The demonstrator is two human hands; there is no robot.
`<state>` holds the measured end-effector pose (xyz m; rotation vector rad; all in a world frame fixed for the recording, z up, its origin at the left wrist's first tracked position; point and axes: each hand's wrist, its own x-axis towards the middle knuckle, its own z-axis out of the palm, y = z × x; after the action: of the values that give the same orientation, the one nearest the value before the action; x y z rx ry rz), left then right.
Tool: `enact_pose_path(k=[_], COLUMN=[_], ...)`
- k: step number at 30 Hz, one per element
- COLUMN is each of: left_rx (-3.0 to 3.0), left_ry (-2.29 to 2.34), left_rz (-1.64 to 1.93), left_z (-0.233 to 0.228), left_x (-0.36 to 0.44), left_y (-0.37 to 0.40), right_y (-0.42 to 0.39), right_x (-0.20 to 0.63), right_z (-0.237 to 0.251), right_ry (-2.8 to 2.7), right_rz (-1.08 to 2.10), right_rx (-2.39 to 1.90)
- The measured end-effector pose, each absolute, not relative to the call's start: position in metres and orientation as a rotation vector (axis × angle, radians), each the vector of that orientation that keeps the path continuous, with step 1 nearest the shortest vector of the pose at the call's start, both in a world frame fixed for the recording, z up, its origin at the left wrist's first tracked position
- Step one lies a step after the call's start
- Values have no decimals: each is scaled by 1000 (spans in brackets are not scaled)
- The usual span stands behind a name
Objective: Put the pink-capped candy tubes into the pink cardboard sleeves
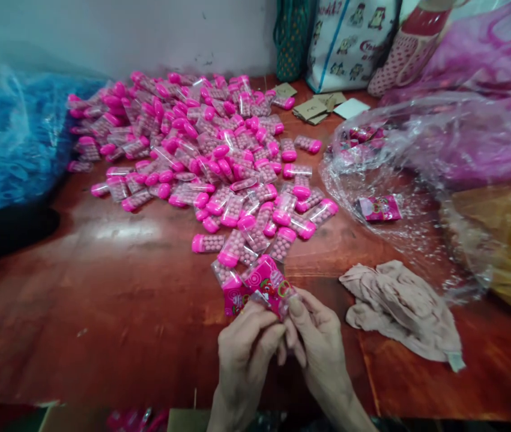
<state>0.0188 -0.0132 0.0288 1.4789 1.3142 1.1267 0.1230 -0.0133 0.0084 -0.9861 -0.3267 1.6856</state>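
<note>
Both hands pinch one pink sachet. Left hand and right hand touch, fingers curled closed on it.

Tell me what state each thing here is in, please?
Left hand: pinching the pink packet.
Right hand: pinching the same packet.
Pink packet: held up between both hands.
Capsule tubes: lying loose in a heap, pink caps on.
Clear bag: lying crumpled, a packet inside.
Beige cloth: crumpled on the table.

Single head-worn view, looking forward and down, close over red table
</note>
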Motion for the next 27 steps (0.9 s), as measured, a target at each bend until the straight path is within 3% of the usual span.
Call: enact_pose_path(k=[9,18,27], left_rx=[375,205,55], left_ry=[1084,940,1043], left_rz=[1265,1185,1266], left_z=[29,36,38], left_x=[27,29,9], left_y=[-19,-25,-24], right_y=[-33,-45,-44], right_x=[111,106,125], right_z=[9,20,26], right_ry=[-535,-810,-909], right_rz=[1775,1427,1392], right_rx=[-1018,-1227,-1208])
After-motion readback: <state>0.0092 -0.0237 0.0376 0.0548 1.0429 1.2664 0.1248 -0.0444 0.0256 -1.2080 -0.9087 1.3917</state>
